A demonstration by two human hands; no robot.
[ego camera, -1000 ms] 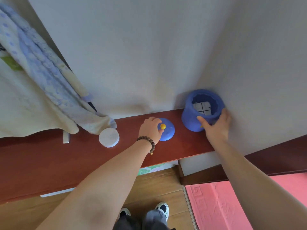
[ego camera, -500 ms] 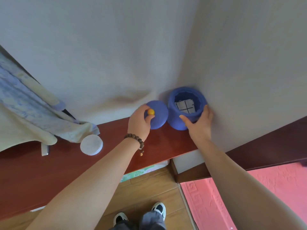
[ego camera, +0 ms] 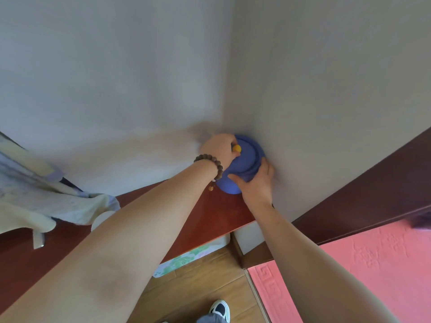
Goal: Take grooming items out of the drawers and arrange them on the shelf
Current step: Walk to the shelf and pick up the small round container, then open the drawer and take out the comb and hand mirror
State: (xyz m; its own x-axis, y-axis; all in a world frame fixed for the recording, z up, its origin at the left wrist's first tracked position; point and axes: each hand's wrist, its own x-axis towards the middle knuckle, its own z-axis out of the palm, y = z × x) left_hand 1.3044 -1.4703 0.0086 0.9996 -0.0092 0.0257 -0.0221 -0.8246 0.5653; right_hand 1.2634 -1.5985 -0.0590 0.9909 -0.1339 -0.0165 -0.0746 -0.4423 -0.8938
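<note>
A blue round jar [ego camera: 229,186] stands on the red-brown shelf [ego camera: 210,215] in the corner of the two walls. Its blue lid [ego camera: 248,157] with a small yellow knob [ego camera: 237,148] now lies on top of the jar. My left hand [ego camera: 220,149], with a bead bracelet at the wrist, pinches the lid at the knob. My right hand [ego camera: 255,183] wraps the jar's right side and holds it steady. The jar's inside is covered.
A pale cloth [ego camera: 46,197] hangs over the shelf's left part. A white round item [ego camera: 99,221] lies on the shelf, half hidden by my left forearm. Below are a wooden floor [ego camera: 205,283], a pink mat [ego camera: 363,264] and my shoe [ego camera: 220,308].
My left hand lifted the lid off the shelf and carried it right onto the jar's open mouth. My right hand stayed on the jar. The view shifted right and up.
</note>
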